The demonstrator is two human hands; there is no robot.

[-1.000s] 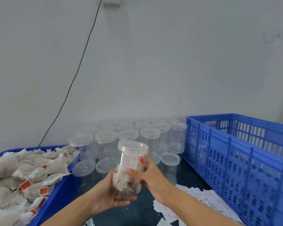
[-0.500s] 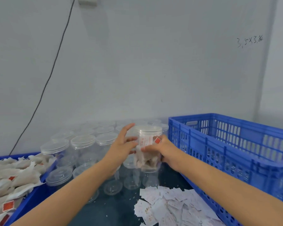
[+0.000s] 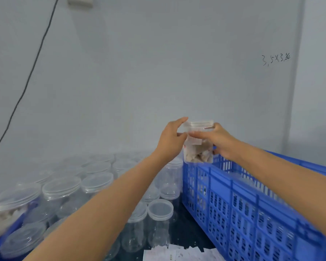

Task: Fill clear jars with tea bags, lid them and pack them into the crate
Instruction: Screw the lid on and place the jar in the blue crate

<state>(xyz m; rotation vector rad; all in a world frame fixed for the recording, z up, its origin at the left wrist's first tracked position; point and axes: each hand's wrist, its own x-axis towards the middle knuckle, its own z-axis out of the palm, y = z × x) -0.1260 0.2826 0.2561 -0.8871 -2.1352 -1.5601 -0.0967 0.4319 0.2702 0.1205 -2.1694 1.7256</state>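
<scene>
A clear lidded jar (image 3: 198, 149) with tea bags inside is held in the air above the near-left corner of the blue crate (image 3: 252, 204). My right hand (image 3: 217, 140) grips the jar from the right, thumb across its front below the lid. My left hand (image 3: 170, 140) touches its left side, with the fingers up near the lid. A blue bin of tea bags (image 3: 0, 223) shows at the far left edge.
Many empty clear jars with lids (image 3: 94, 183) crowd the dark table left of the crate, one (image 3: 160, 210) close to the crate wall. Loose white paper slips (image 3: 177, 253) lie at the bottom. A black cable (image 3: 26, 81) runs down the white wall.
Both hands have lifted the filled jar up and to the right, from over the table to above the crate's corner. The view has turned right.
</scene>
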